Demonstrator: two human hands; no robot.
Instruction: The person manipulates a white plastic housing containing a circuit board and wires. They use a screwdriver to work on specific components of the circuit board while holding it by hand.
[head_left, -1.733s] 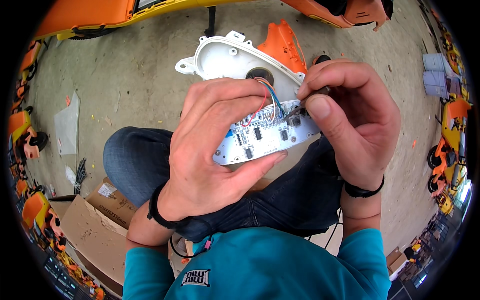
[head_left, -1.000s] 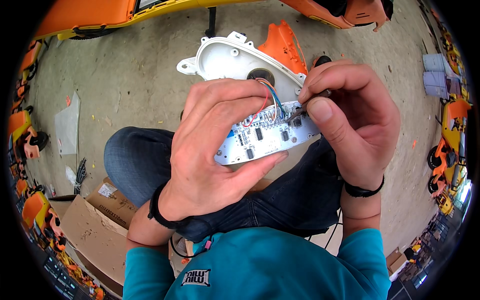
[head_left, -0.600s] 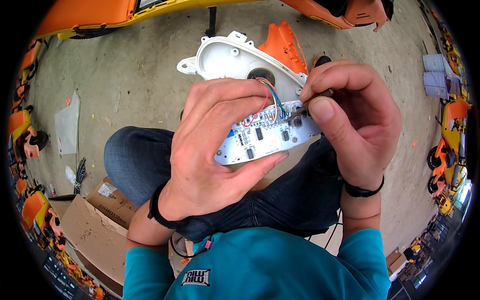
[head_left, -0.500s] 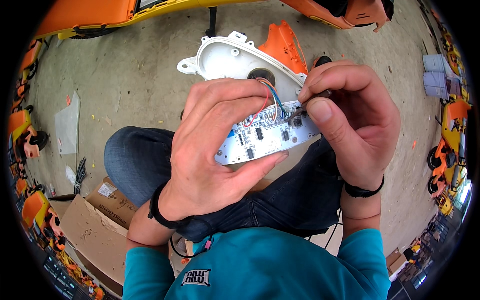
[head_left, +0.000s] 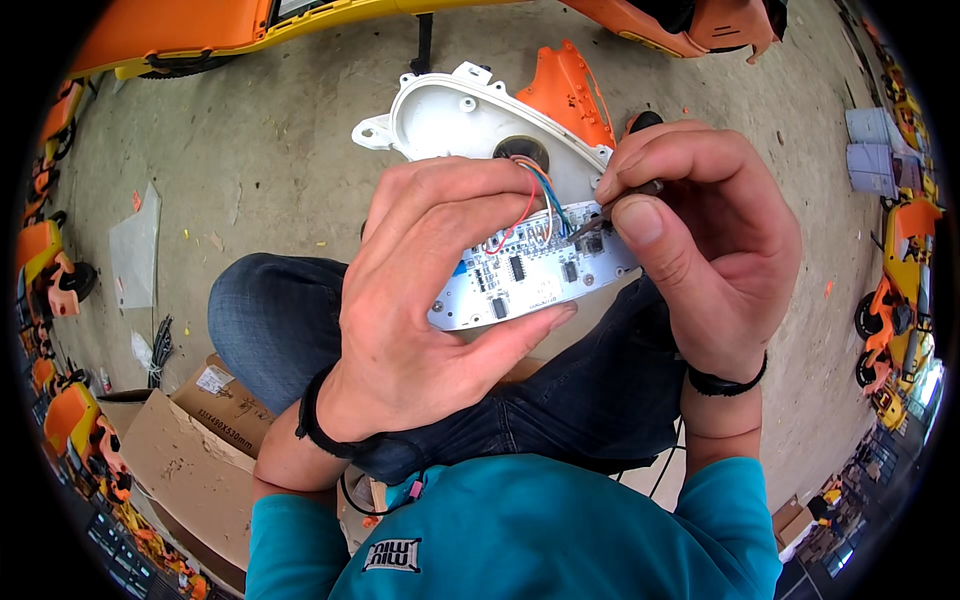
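Observation:
A white circuit board (head_left: 540,270) with black chips is gripped along its left side by my left hand (head_left: 420,280), thumb on the lower edge, fingers across the top. Red, white, blue and orange wires (head_left: 547,195) run from the board up to a dark round opening in a white plastic housing (head_left: 450,108) beyond it. My right hand (head_left: 710,240) pinches a slim dark tool (head_left: 640,190) between thumb and fingers. Its thin tip (head_left: 585,230) meets the board beside the wires, near the upper right corner. The tool's exact kind does not show.
An orange plastic part (head_left: 570,95) lies behind the housing. Cardboard boxes (head_left: 195,450) stand at my lower left. Orange and yellow ride-on vehicles (head_left: 330,20) fill the far edge and both sides. A white sheet (head_left: 135,245) and a bundle of black cables (head_left: 160,345) lie left.
Almost nothing differs. The board and the housing have shifted very slightly to the left; both hands keep their grips.

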